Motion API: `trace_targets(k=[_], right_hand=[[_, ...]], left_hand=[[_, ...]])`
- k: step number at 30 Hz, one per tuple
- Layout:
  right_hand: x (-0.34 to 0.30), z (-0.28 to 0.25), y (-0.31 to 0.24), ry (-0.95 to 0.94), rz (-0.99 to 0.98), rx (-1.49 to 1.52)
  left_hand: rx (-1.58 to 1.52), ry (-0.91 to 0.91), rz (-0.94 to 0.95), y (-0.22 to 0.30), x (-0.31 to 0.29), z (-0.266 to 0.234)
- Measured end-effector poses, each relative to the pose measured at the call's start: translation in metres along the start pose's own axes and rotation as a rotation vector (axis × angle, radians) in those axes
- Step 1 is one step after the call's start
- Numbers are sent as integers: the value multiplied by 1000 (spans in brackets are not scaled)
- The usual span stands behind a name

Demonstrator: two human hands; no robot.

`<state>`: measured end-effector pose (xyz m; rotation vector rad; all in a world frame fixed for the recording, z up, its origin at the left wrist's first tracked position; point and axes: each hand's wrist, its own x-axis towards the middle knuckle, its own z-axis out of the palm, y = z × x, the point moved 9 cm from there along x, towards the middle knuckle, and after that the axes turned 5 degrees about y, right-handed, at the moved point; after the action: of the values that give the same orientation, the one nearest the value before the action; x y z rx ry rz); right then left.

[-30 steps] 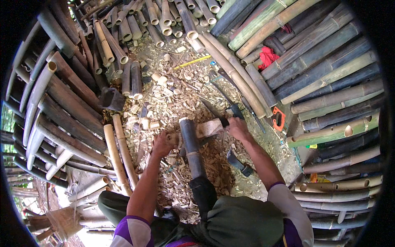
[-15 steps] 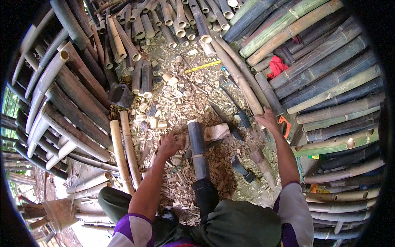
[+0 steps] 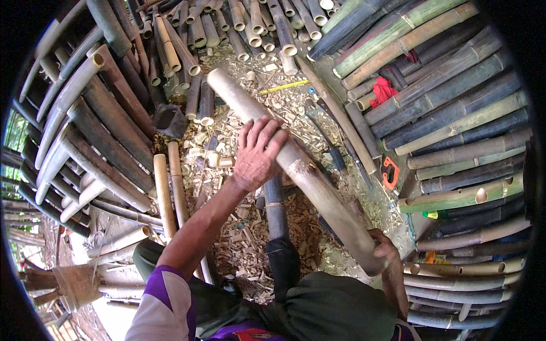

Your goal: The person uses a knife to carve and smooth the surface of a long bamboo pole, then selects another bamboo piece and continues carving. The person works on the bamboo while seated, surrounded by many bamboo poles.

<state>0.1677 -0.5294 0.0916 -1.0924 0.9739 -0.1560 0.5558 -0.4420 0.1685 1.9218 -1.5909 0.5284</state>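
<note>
A thick, pale bamboo pole point(image 3: 327, 196) slants across the middle, from the far left down to the near right. My left hand point(image 3: 259, 150) is closed over its upper part, fingers lying across the top. At the pole's near end, my right hand point(image 3: 388, 250) grips from the right side, partly hidden by the pole. Beneath it stands a dark bamboo piece point(image 3: 277, 213) between my legs, its near end in a black wrap point(image 3: 282, 261) and its top hidden.
Bamboo chips point(image 3: 244, 238) cover the ground. A dark-handled blade point(image 3: 335, 156) and an orange-handled tool point(image 3: 390, 173) lie on the right, with a yellow measuring strip point(image 3: 284, 87) farther off. Bamboo stacks point(image 3: 455, 113) rise on both sides. A dark container point(image 3: 169, 120) sits left.
The pale pole has come off the ground at the right and swung across the middle toward me. My left hand has moved up from the chips onto it; my right hand has come nearer.
</note>
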Motion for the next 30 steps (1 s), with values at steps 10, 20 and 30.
trace_targets(k=[10,20,30], right_hand=[[285,-4,-31,365,-613,-1281],[300,77,-25,130,-329,-1554],[281,66,-23,283,-511,-1514]], left_hand=[[-710,-7,-366,-43,34,-40],[-1314,-26,-1216,-73,-125,-16],[-1425,-100,-1181,-52,-184,2]])
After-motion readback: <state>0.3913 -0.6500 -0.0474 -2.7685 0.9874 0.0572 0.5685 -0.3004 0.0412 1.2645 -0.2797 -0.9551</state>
